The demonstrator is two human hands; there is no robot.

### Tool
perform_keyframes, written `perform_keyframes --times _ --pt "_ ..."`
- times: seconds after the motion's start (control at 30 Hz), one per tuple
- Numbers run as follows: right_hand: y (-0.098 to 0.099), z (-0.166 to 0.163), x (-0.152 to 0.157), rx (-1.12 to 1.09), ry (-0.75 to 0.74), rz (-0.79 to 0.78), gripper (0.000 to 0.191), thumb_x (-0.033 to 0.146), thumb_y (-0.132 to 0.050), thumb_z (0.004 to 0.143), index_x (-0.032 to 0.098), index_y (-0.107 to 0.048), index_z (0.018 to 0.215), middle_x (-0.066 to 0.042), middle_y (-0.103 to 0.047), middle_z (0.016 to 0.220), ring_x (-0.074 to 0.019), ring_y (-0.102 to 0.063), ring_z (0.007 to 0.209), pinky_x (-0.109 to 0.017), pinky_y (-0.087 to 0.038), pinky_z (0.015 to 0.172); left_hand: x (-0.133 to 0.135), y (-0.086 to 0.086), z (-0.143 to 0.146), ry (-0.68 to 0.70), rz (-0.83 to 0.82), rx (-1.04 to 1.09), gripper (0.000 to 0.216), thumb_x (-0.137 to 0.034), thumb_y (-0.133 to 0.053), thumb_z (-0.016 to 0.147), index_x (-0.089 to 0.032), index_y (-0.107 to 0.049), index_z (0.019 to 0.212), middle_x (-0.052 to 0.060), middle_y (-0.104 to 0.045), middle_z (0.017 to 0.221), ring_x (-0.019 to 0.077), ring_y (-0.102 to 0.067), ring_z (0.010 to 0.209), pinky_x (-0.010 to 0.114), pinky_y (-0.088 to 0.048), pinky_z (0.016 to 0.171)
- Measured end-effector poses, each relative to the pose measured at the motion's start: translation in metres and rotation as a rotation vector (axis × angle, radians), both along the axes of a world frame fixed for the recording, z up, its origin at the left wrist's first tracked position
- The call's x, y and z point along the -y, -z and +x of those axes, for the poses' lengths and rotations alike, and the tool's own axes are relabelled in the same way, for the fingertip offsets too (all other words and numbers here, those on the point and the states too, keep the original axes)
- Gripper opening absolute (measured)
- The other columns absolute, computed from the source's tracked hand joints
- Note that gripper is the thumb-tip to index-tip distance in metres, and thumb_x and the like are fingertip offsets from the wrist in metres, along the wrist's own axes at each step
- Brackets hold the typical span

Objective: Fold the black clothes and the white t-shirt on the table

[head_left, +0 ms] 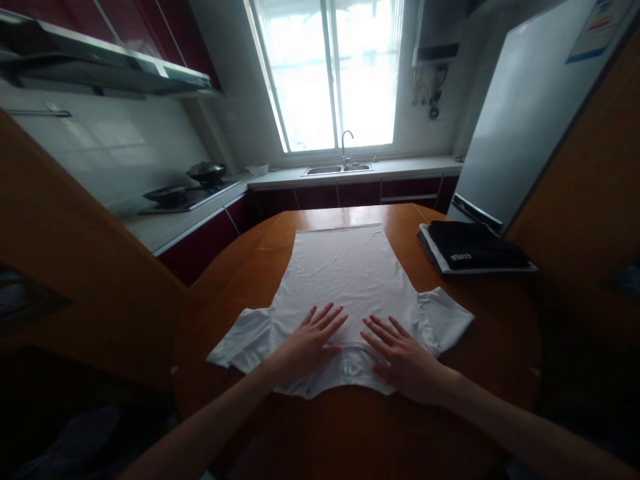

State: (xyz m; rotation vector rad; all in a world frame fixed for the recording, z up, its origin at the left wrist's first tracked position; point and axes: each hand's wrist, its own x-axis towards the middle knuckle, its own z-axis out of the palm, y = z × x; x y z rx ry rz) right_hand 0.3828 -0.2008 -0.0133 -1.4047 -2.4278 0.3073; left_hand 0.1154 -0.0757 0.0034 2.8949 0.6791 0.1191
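Observation:
A white T-shirt (345, 267) lies spread on the round wooden table (240, 267), its hem toward the window and its neckline toward me. Both short sleeves stick out to the sides, and the cloth has small wrinkles. My left hand (313, 340) rests flat on the upper part of the shirt, left of its middle, fingers spread. On the other side of the middle, my right hand (397, 353) also lies palm down on the cloth with its fingers apart. Neither hand grips the fabric.
Folded clothes (475, 247), a black one with white lettering on top, are stacked at the table's right. Beyond the table are a counter with a sink (337, 169), a stove (190, 197) with pans on the left, and a fridge (520, 113) on the right.

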Motion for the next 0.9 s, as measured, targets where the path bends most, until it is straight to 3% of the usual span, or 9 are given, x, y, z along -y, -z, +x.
perform_keyframes --times 0.1,0.23,0.4,0.77,0.9 --pt "-0.002 -0.006 0.023 -0.01 -0.026 -0.095 0.073 0.037 -0.056 0.095 0.028 -0.028 0.161 -0.01 -0.014 0.169 -0.0294 -0.01 0.156 -0.057 -0.011 0.125 0.028 -0.001 -0.011 0.04 -0.039 -0.015 0.068 -0.047 -0.05 0.101 -0.031 -0.024 0.161 0.006 -0.023 0.168 0.0276 -0.014 0.156 0.055 -0.015 0.125" --pt "-0.006 -0.005 0.035 -0.05 -0.001 -0.097 0.081 0.044 -0.067 0.088 0.031 -0.032 0.16 -0.01 -0.015 0.169 -0.0333 -0.009 0.156 -0.06 -0.009 0.124 0.045 -0.002 -0.023 0.045 -0.034 -0.019 0.074 -0.046 -0.057 0.097 -0.036 -0.022 0.161 0.004 -0.021 0.169 0.0294 -0.013 0.156 0.059 -0.014 0.125" --pt "-0.008 -0.007 0.047 -0.067 -0.023 -0.119 0.075 0.049 -0.065 0.09 0.031 -0.037 0.158 -0.01 -0.021 0.167 -0.0329 -0.017 0.155 -0.059 -0.011 0.124 0.053 -0.003 -0.029 0.036 -0.037 -0.03 0.072 -0.049 -0.057 0.097 -0.039 -0.024 0.16 0.003 -0.021 0.168 0.0305 -0.015 0.156 0.059 -0.016 0.124" --pt "-0.008 -0.007 0.079 -0.092 -0.028 -0.137 0.068 0.044 -0.064 0.093 0.034 -0.04 0.156 -0.005 -0.018 0.168 -0.0321 -0.011 0.156 -0.06 -0.009 0.125 0.081 -0.02 -0.048 0.127 -0.119 -0.098 0.075 -0.05 -0.06 0.096 -0.045 -0.02 0.159 -0.002 -0.013 0.17 0.0323 -0.009 0.156 0.062 -0.011 0.124" --pt "-0.003 -0.004 0.076 -0.102 -0.005 -0.087 0.057 0.046 -0.055 0.098 0.031 -0.047 0.152 -0.005 -0.024 0.167 -0.0292 -0.018 0.155 -0.056 -0.015 0.126 0.069 -0.027 -0.047 0.139 -0.123 -0.054 0.068 -0.049 -0.054 0.1 -0.044 -0.022 0.159 -0.002 -0.017 0.169 0.0299 -0.013 0.156 0.059 -0.013 0.125"
